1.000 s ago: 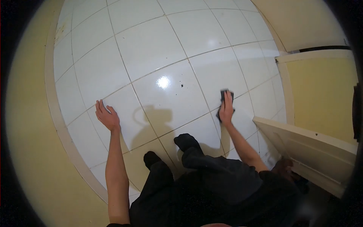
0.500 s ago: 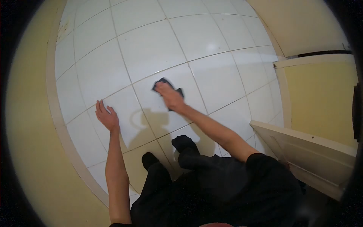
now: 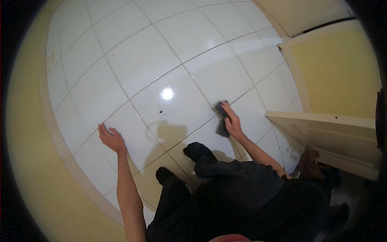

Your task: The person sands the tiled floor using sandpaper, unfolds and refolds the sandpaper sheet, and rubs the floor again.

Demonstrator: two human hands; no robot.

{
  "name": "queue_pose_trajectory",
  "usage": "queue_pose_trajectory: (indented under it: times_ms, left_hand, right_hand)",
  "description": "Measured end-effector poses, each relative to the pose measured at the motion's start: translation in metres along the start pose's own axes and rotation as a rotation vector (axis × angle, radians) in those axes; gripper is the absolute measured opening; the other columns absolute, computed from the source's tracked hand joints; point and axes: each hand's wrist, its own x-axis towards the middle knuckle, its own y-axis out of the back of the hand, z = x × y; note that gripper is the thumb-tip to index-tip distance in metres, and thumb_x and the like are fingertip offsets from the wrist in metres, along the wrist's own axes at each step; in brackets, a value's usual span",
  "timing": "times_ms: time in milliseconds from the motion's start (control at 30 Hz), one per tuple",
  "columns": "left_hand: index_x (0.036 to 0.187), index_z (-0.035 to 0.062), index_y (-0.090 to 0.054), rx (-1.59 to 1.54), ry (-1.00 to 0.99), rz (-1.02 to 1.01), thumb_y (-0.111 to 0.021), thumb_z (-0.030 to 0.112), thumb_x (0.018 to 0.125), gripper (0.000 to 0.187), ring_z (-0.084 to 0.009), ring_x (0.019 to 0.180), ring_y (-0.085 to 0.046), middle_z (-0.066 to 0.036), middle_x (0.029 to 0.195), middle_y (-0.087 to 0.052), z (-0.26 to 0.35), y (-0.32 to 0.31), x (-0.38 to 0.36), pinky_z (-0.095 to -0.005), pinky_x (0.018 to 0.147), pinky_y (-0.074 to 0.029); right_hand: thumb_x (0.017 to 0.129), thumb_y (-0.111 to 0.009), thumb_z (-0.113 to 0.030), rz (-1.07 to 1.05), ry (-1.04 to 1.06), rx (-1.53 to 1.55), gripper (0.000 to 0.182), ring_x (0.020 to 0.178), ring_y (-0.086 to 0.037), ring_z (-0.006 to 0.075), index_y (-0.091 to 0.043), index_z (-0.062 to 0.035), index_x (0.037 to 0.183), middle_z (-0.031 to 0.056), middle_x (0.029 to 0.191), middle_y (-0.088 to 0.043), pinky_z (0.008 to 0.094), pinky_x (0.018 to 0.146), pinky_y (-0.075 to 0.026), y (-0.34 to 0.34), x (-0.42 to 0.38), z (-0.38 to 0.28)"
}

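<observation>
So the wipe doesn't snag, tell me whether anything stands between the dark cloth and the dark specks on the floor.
Nothing visible does: only tiled floor lies between the dark cloth under the right hand and the dark specks. The left hand rests beyond the specks, out of the way.

left hand point(image 3: 111, 139) splayed — right hand point(image 3: 234, 123) extended, fingers together

Right hand point(image 3: 234, 126) on dark cloth point(image 3: 222, 128), left hand point(image 3: 111, 139) on white tiled floor point(image 3: 96, 92)
</observation>
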Motion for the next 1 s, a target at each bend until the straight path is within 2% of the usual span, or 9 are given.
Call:
queue_pose_trajectory:
  times_ms: [67, 167, 267, 333, 467, 567, 733, 867, 1000]
  left_hand:
    - [0.145, 0.0038, -0.054, 0.010, 0.010, 0.008, -0.052, 0.015, 0.102, 0.044, -0.0356, 0.141, -0.045, -0.013, 0.157, -0.049, 0.006, 0.000, -0.001, -0.0493, 0.120, -0.032]
    - [0.147, 0.0062, -0.052, 0.008, 0.041, -0.006, -0.052, 0.016, 0.103, 0.045, -0.0336, 0.143, -0.044, -0.013, 0.158, -0.048, 0.009, 0.000, -0.002, -0.0493, 0.122, -0.030]
    - [0.147, 0.0065, -0.052, 0.017, 0.051, -0.041, -0.051, 0.016, 0.103, 0.046, -0.0322, 0.144, -0.043, -0.013, 0.158, -0.048, 0.012, 0.004, -0.001, -0.0494, 0.123, -0.029]
    - [0.147, 0.0065, -0.052, 0.020, 0.057, -0.027, -0.051, 0.016, 0.102, 0.046, -0.0317, 0.144, -0.044, -0.013, 0.158, -0.048, 0.010, 0.002, 0.001, -0.0494, 0.123, -0.029]
    - [0.146, 0.0062, -0.053, 0.017, 0.034, 0.000, -0.052, 0.016, 0.102, 0.045, -0.0322, 0.143, -0.045, -0.013, 0.158, -0.048, 0.011, -0.002, 0.002, -0.0492, 0.123, -0.029]
    - [0.146, 0.0059, -0.053, 0.028, 0.027, 0.002, -0.052, 0.016, 0.102, 0.045, -0.0326, 0.143, -0.046, -0.013, 0.157, -0.049, 0.005, -0.004, 0.003, -0.0495, 0.123, -0.029]
    - [0.145, 0.0050, -0.054, -0.008, 0.034, -0.017, -0.052, 0.016, 0.103, 0.044, -0.0324, 0.143, -0.045, -0.014, 0.157, -0.049, 0.007, 0.000, -0.002, -0.0500, 0.123, -0.029]
    - [0.145, 0.0046, -0.054, -0.001, 0.010, -0.006, -0.051, 0.016, 0.103, 0.043, -0.0323, 0.143, -0.045, -0.014, 0.156, -0.049, 0.005, -0.001, -0.005, -0.0502, 0.124, -0.028]
    - [0.145, 0.0044, -0.054, 0.022, 0.028, -0.015, -0.051, 0.016, 0.103, 0.043, -0.0323, 0.144, -0.045, -0.014, 0.156, -0.050, 0.007, 0.000, 0.000, -0.0501, 0.125, -0.027]
  right_hand:
    - [0.082, -0.042, 0.010, 0.176, -0.096, -0.151, 0.066, 0.152, -0.039, 0.0380, -0.053, 0.0023, 0.147, 0.0222, 0.158, -0.048, 0.0472, 0.127, -0.027, -0.016, -0.057, 0.037]
    - [0.084, -0.043, 0.011, 0.224, -0.076, -0.399, 0.066, 0.152, -0.037, 0.0412, -0.052, 0.0016, 0.148, 0.0234, 0.159, -0.045, 0.0481, 0.126, -0.028, -0.042, -0.050, 0.036]
    - [0.085, -0.048, 0.010, 0.243, -0.088, -0.362, 0.065, 0.153, -0.031, 0.0440, -0.050, 0.0024, 0.149, 0.0257, 0.163, -0.037, 0.0491, 0.126, -0.026, -0.067, 0.021, 0.033]
    - [0.085, -0.047, 0.010, 0.414, -0.055, -0.340, 0.062, 0.147, -0.040, 0.0437, -0.054, -0.0006, 0.146, 0.0243, 0.156, -0.047, 0.0454, 0.123, -0.033, -0.104, 0.077, 0.026]
    - [0.084, -0.049, 0.009, 0.193, 0.161, -0.247, 0.059, 0.145, -0.045, 0.0387, -0.057, -0.0023, 0.141, 0.0209, 0.153, -0.051, 0.0450, 0.124, -0.033, -0.184, 0.148, -0.026]
    - [0.082, -0.053, 0.010, -0.081, 0.320, 0.132, 0.056, 0.148, -0.043, 0.0382, -0.062, -0.0003, 0.137, 0.0224, 0.151, -0.055, 0.0444, 0.128, -0.028, -0.222, 0.179, -0.053]
    - [0.080, -0.052, 0.008, -0.065, 0.205, 0.484, 0.058, 0.147, -0.047, 0.0354, -0.066, -0.0027, 0.136, 0.0201, 0.148, -0.060, 0.0415, 0.125, -0.033, -0.170, 0.174, -0.093]
    - [0.076, -0.050, 0.006, -0.053, 0.111, 0.268, 0.063, 0.144, -0.052, 0.0312, -0.066, -0.0033, 0.137, 0.0177, 0.148, -0.061, 0.0388, 0.123, -0.036, -0.057, 0.108, -0.066]
    - [0.078, -0.049, 0.007, 0.159, -0.119, 0.092, 0.061, 0.144, -0.052, 0.0310, -0.065, 0.0033, 0.137, 0.0214, 0.146, -0.061, 0.0427, 0.121, -0.038, 0.008, 0.001, -0.009]
